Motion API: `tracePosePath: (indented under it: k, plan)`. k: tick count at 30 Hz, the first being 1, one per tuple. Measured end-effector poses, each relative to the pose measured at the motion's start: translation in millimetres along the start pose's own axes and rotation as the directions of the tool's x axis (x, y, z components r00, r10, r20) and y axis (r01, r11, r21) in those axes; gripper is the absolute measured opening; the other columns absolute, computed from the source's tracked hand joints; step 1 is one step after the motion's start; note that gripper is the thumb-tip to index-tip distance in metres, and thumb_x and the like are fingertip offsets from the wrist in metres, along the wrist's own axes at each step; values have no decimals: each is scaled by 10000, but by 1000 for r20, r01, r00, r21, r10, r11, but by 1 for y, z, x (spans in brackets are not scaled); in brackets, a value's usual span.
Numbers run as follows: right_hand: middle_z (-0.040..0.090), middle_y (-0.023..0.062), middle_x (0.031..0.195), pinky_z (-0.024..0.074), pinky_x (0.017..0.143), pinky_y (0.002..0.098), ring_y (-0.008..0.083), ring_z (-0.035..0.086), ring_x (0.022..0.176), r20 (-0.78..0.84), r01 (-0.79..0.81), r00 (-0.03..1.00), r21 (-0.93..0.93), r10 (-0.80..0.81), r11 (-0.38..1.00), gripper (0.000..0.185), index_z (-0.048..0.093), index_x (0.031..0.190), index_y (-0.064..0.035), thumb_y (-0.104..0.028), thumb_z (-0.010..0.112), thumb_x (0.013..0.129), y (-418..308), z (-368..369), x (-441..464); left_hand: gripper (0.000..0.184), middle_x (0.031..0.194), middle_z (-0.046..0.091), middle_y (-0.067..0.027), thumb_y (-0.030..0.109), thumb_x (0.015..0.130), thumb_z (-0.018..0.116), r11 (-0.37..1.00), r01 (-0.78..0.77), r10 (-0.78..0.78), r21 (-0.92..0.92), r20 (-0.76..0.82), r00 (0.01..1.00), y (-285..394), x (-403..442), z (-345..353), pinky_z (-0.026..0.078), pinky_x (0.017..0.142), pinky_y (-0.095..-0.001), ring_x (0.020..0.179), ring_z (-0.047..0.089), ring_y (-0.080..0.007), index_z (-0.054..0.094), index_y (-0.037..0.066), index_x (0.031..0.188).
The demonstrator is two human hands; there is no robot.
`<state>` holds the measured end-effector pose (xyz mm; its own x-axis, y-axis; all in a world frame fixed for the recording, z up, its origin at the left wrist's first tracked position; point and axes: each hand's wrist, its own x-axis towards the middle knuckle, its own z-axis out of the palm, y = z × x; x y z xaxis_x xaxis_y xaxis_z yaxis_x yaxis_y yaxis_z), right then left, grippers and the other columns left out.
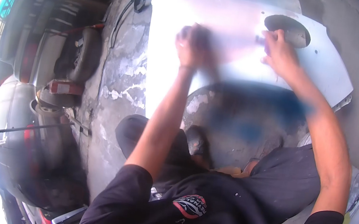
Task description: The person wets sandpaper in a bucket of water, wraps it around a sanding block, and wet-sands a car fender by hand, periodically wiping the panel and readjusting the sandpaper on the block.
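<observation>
A large white body panel point(240, 19) lies in front of me, brightly lit, with an oval opening at its upper right and a wide curved cut-out on its near side. My left hand point(190, 45) is over the panel's left half, its fingers curled; what they hold, if anything, is blurred. Just below the oval opening, my right hand point(280, 52) is closed round a small dark object point(260, 40) at the panel's surface. The object is too blurred to name.
Car bumpers point(40, 21) are stacked at the left, near a tire point(87, 54) and a red and white box point(64, 88). A thin rod point(23, 129) crosses the lower left. My shoe point(196, 140) rests on the grey concrete floor point(121, 80).
</observation>
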<state>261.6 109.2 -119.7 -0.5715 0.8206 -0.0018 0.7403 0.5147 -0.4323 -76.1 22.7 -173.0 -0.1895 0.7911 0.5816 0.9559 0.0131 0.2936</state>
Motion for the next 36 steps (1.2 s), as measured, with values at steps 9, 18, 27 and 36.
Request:
tracePosePath:
  k: [9, 18, 27, 36]
  plan:
    - [563, 322, 1362, 608, 948, 552, 485, 692, 1152, 78, -44, 996, 11, 43, 999, 809, 454, 1607, -121, -63, 747, 855, 4, -3, 13, 565, 1345, 684, -147, 179, 946, 718, 995, 96, -98, 23, 79, 992, 35, -51, -12, 437, 1140, -553, 1333, 579, -395, 646, 110, 1502]
    - [583, 296, 1322, 584, 972, 600, 542, 688, 1161, 84, -100, 992, 71, 94, 992, 929, 393, 1603, -229, -177, 898, 825, 22, 4, 20, 278, 1244, 702, -186, 225, 1054, 686, 944, 294, -296, 153, -11, 955, -58, -1, 5, 477, 1050, -544, 1205, 599, -419, 715, 103, 1302]
    - [600, 314, 1355, 569, 1013, 577, 517, 667, 1218, 109, -53, 993, -26, 56, 998, 863, 448, 1594, -144, -186, 841, 826, 1, -20, 17, 325, 1190, 701, -163, 200, 987, 745, 977, 135, -130, 167, -42, 991, -39, -45, -10, 528, 988, -497, 1111, 641, -363, 711, 84, 1288]
    - [590, 332, 1410, 564, 1063, 562, 495, 668, 1249, 66, -15, 998, -121, 23, 993, 965, 401, 1696, -105, -172, 825, 832, 21, 8, 16, 439, 1310, 681, -158, 125, 935, 661, 994, 79, -83, 82, 46, 996, 56, 20, 44, 477, 1102, -565, 1227, 603, -401, 701, 169, 1370]
